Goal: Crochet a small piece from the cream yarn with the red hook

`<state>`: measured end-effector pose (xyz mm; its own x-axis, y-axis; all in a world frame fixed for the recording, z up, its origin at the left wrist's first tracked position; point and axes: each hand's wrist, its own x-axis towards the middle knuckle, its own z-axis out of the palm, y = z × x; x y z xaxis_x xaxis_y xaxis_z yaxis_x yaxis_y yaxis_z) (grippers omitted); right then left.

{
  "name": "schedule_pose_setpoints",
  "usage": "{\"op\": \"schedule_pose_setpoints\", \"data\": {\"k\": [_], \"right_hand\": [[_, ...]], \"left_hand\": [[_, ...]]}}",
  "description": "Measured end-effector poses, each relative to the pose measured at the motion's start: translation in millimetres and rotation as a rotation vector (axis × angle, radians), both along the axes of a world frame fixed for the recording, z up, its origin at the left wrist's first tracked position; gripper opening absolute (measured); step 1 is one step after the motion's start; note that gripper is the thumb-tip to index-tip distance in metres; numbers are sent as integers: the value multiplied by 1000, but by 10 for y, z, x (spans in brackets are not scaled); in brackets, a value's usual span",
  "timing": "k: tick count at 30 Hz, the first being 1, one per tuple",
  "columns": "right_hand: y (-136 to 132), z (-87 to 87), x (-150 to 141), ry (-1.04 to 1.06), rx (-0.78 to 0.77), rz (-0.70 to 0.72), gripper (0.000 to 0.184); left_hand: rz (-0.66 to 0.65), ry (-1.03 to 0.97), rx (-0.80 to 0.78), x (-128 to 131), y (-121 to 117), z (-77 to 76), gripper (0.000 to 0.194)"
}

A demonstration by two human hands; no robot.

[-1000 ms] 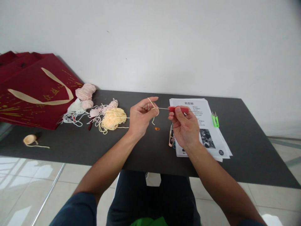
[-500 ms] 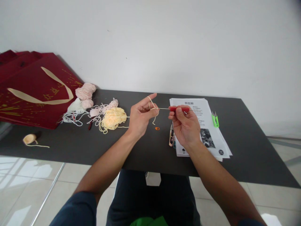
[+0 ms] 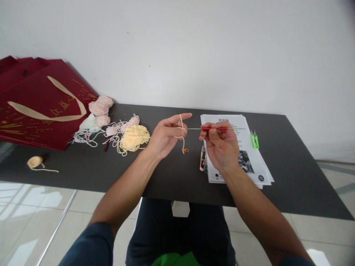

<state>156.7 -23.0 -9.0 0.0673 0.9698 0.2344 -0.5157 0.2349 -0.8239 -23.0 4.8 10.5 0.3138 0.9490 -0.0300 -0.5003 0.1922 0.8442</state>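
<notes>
- My right hand holds a red-handled hook between thumb and fingers
- The hook's long axis lies sideways, almost level, its thin shaft pointing left, straight at my other fingertips
- My left hand, nearer the tip, pinches pale yarn, index finger extended with a strand across it; whether the tip sits inside the loop I can't tell
- An orange marker shows beside the yarn's dangling end
- Left of my left hand lies a yellow yarn ball; printed sheets lie beneath my right
</notes>
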Motion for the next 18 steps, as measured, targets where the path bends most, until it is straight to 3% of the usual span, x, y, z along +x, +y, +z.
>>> {"op": "schedule_pose_setpoints", "data": {"k": [10,18], "right_hand": [[11,32,28,-103,109,5,30],[-5,19,42,-81,140,50,22]], "left_hand": [[-256,-25,-54,-124,72,-22,46],[-295,1,-50,-126,60,10,41]]}}
